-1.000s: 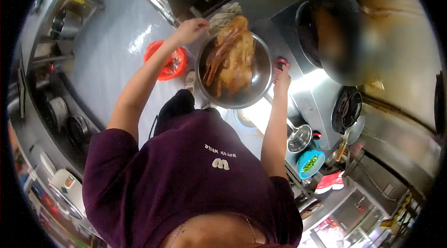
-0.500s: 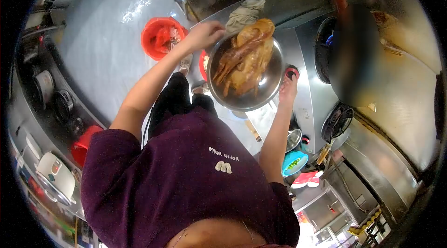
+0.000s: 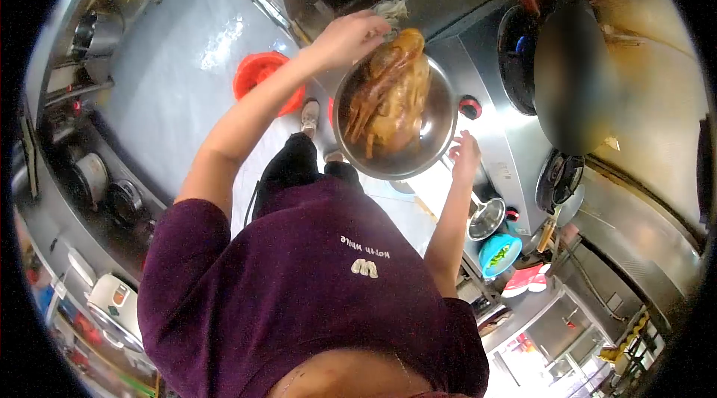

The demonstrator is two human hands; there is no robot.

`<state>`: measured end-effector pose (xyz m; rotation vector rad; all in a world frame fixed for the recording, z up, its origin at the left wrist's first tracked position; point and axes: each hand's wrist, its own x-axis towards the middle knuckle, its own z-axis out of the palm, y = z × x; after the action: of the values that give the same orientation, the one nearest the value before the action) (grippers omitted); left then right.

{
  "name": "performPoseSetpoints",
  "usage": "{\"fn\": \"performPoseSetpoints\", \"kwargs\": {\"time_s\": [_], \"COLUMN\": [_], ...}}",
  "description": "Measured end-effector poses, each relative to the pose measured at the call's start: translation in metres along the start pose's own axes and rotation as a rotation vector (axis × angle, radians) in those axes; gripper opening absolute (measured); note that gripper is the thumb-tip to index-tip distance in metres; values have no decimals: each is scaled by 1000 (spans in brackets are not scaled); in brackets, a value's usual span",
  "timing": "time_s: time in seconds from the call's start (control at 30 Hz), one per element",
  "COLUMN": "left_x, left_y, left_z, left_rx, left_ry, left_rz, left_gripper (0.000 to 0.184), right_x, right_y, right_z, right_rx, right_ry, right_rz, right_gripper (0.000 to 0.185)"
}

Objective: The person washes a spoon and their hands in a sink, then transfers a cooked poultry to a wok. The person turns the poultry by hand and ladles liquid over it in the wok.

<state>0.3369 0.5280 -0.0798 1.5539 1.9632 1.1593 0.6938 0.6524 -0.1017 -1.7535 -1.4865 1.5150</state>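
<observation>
A large round metal bowl (image 3: 441,125) holds a whole cooked bird (image 3: 403,99), golden brown, with its long neck folded over the body. At the bowl's far left rim is my left hand (image 3: 355,38), its fingers loosely bent beside a crumpled pale cloth (image 3: 392,10). I cannot tell whether its fingertips touch the rim or the cloth. To the right of the bowl, my right hand (image 3: 466,157) has its fingers apart and holds nothing. A red-and-black stove knob (image 3: 470,107) sits just beyond it, apart from the fingers.
On the right, a burner (image 3: 515,62) shows a blue flame beside a blurred dark shape. A steel ladle or pan (image 3: 487,219) and a blue bowl of chopped greens (image 3: 499,255) stand near my right forearm. A red basin (image 3: 258,69) rests on the floor at left.
My right hand has come off the stove knob and drawn back. My left hand has moved right, closer to the bowl's rim and the cloth. The view has shifted slightly.
</observation>
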Motion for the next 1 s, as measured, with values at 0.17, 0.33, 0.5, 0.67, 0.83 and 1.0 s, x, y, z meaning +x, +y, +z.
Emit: {"fn": "performPoseSetpoints", "kwargs": {"time_s": [0.17,0.33,0.5,0.67,0.83,1.0], "left_x": [49,82,82,87,100,98], "left_y": [6,11,41,45,62,66], "left_z": [-2,6,3,7,11,9], "left_rx": [264,337,369,422,677,727], "left_ry": [-252,-657,-771,-865,-1025,-893], "left_rz": [346,412,430,469,554,784], "left_gripper": [42,57,52,41,49,42], "right_x": [-52,-80,-81,-79,-81,-78], "right_y": [23,46,54,53,53,62], "right_z": [0,19,29,28,30,25], "right_rx": [3,101,229,263,282,278], "right_ry": [-91,-145,-165,-176,-129,-169], "right_rz": [12,58,40,36,2,46], "right_gripper": [38,30,28,26,27,24]}}
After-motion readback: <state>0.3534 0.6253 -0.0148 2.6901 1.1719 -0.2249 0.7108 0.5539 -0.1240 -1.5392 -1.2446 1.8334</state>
